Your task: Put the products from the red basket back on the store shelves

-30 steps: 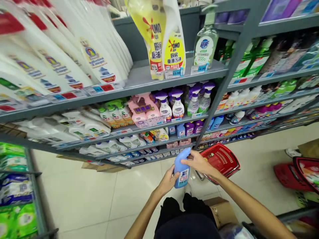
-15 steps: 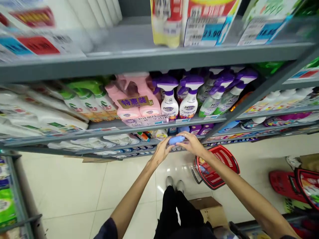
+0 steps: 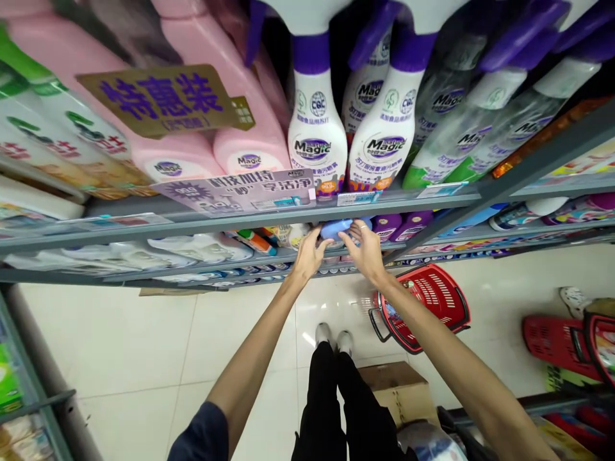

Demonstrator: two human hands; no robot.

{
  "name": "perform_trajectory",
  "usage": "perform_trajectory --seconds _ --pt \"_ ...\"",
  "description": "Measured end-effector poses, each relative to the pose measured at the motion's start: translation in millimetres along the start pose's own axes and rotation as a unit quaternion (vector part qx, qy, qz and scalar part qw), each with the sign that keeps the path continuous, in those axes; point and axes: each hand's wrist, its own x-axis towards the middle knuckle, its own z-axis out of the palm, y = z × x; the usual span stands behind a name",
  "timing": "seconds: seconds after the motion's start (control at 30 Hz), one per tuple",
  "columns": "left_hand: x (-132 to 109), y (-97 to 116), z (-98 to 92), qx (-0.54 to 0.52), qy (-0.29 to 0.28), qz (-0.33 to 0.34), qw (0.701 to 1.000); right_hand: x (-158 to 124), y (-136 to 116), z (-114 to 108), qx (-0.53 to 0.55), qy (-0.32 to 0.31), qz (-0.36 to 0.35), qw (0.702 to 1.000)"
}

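Note:
Between my two hands is a small blue bottle (image 3: 336, 228), at the front of a lower shelf. My left hand (image 3: 310, 256) grips its left end with thumb and fingers. On its right end, my right hand (image 3: 366, 253) closes with the fingers over the top and the thumb below. The bottle's label is not readable from here. Purple bottles (image 3: 410, 225) stand just right of my right hand on that shelf. Left of my left hand are an orange-and-green pack (image 3: 257, 241) and white bottles (image 3: 202, 248).
On the shelf above stand white spray bottles (image 3: 317, 137) with purple tops and pink bottles (image 3: 250, 128). A red basket (image 3: 427, 301) sits on the floor at right, with a cardboard box (image 3: 401, 394) by my legs. Another red basket (image 3: 552, 342) lies farther right.
My hands have moved forward with the blue bottle, from in front of the shelf to its front edge. The view has come closer to the shelves.

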Motion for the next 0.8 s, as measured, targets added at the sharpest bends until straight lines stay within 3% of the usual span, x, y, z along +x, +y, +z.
perform_trajectory --seconds 0.27,0.47,0.8 --pt "12 -26 13.4 0.028 0.002 -0.079 0.997 14 33 20 -0.035 0.038 -0.005 0.999" --pt "13 -31 23.1 0.054 0.061 0.001 0.997 15 39 32 -0.037 0.077 -0.007 0.996" --pt "12 -31 22.3 0.09 0.074 -0.004 0.993 18 50 37 -0.061 0.086 -0.047 0.993"
